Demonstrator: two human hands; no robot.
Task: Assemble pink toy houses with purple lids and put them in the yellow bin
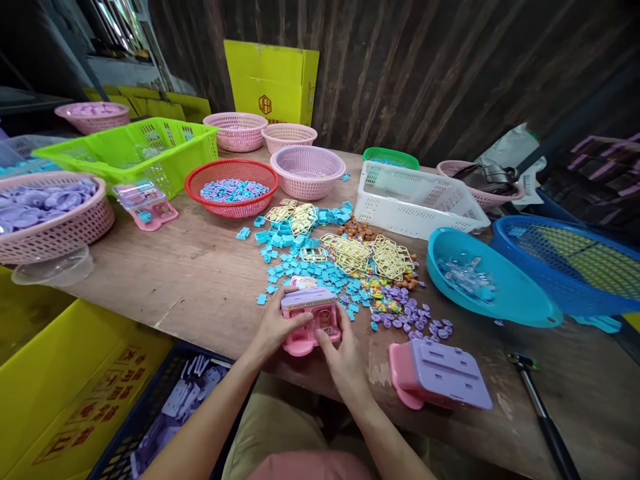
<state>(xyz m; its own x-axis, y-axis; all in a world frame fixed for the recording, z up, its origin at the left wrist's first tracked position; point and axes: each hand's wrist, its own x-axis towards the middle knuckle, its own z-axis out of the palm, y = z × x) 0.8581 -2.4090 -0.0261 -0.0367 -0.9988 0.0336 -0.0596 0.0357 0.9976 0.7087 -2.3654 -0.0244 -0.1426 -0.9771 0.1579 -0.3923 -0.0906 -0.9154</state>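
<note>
A small pink and purple toy house [309, 313] is upright between my two hands near the table's front edge. My left hand [276, 325] grips its left side, thumb across the front. On the right side, my right hand [344, 343] holds it with the thumb against the lower front. Just beyond lie loose blue plastic pieces [330, 273], cream plastic frames [350, 253] and purple discs [413, 317]. Another pink and purple toy house [440, 373] lies on its side to the right of my right hand.
A hammer [543, 407] lies at the right. Around the wooden table [200, 267] stand a red basket [231, 190], a white basket [420, 203], a blue scoop-shaped tray [490, 283] and a green crate [130, 150]. Below left are a yellow box [75, 373] and a dark crate [145, 407] of purple parts.
</note>
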